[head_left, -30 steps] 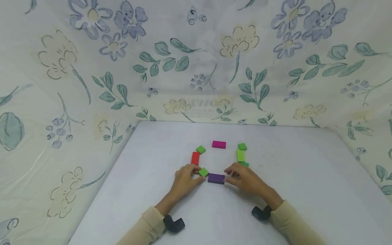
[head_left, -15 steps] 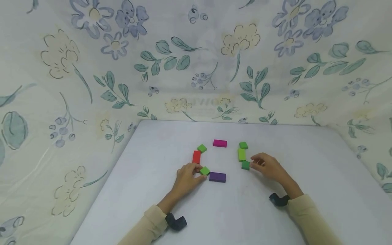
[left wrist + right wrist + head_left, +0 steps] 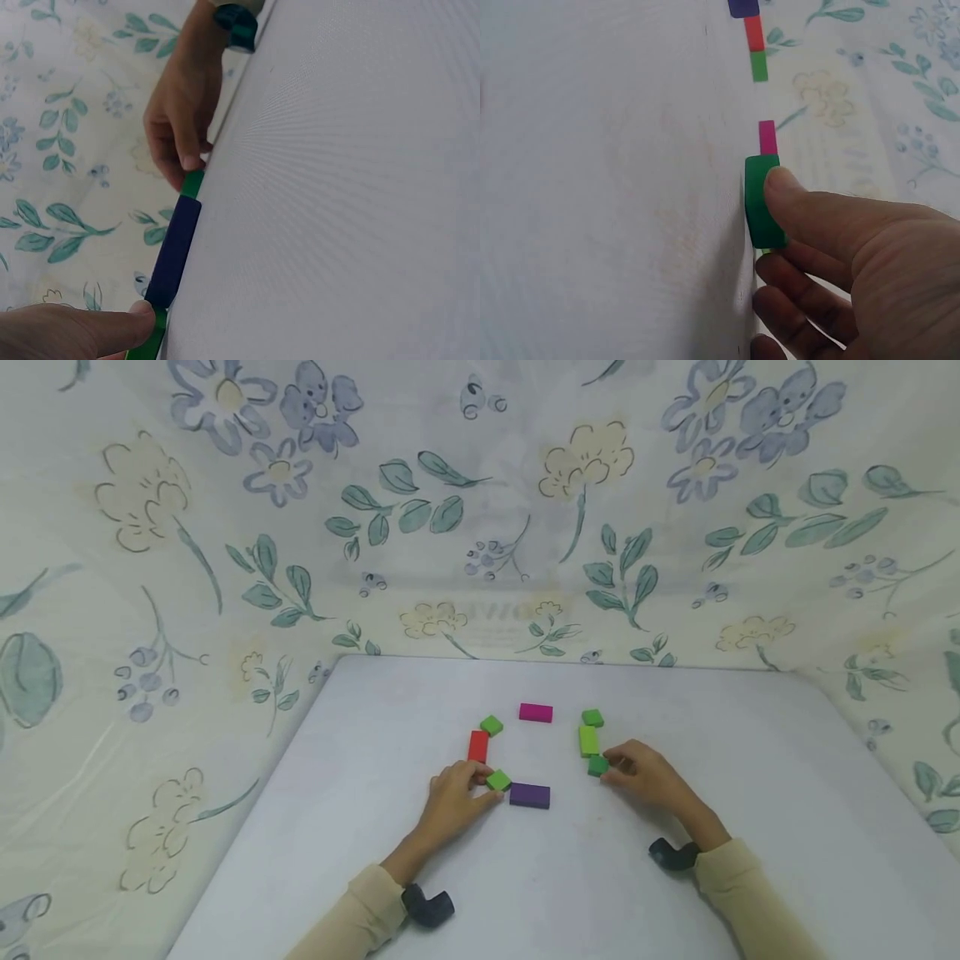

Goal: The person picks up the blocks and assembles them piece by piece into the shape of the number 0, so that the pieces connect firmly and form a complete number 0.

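We have left hand (image 3: 459, 800) pinching green block (image 3: 498, 781), just beside purple block (image 3: 529, 796); right hand (image 3: 647, 777) pinching dark-green block (image 3: 597, 766) at near end of lime block (image 3: 588, 742).

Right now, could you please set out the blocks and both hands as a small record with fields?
Left hand: pinches the near-left green block
Right hand: pinches the dark green block
Near side: purple block, apart from the dark green block
Left side: red block, with the far-left green block beyond it
Right side: yellow-green block, with the far-right green block beyond it
Far side: magenta block, apart from both far green blocks
Surface: white table
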A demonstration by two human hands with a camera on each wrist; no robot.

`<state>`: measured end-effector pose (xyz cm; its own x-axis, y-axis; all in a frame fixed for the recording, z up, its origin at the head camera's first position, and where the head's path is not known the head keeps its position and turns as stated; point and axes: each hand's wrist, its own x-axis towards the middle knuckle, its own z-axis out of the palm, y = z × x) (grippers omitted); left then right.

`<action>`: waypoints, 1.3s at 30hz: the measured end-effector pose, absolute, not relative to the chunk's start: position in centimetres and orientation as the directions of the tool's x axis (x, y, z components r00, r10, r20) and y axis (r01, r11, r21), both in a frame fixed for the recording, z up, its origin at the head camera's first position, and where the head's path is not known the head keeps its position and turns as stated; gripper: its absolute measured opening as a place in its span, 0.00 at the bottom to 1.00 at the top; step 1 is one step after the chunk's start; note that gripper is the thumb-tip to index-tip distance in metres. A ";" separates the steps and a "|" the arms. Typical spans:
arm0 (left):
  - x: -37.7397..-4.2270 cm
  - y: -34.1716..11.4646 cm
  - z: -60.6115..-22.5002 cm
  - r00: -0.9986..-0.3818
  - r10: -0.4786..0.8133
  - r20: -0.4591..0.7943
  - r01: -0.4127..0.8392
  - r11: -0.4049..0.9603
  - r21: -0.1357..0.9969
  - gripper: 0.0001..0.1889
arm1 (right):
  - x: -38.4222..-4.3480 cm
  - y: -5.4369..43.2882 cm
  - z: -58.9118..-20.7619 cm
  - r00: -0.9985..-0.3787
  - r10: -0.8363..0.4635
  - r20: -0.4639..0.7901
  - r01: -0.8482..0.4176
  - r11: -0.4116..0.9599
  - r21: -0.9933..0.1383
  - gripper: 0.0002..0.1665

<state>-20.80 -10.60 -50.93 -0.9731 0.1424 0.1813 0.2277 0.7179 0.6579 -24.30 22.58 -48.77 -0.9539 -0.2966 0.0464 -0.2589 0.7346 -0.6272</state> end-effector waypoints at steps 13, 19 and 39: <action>-20.6 -10.6 -50.2 -0.973 0.149 0.177 0.229 0.714 0.662 0.17 | -24.1 22.4 -48.7 -0.960 -0.267 0.081 -0.259 0.746 -0.613 0.18; -20.5 -10.5 -50.2 -0.974 0.146 0.174 0.226 0.707 0.670 0.17 | -23.9 21.8 -48.4 -0.954 -0.286 0.089 -0.273 0.705 -0.655 0.18; -20.4 -10.5 -50.3 -0.976 0.150 0.160 0.219 0.704 0.675 0.17 | -22.6 18.1 -49.2 -0.928 -0.328 0.175 -0.354 0.640 -0.682 0.17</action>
<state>-20.41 -10.51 -50.31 -0.9757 0.1501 0.1598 0.2189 0.7044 0.6752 -22.56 18.13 -49.22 -0.9284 -0.3280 0.1747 -0.3544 0.6400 -0.6818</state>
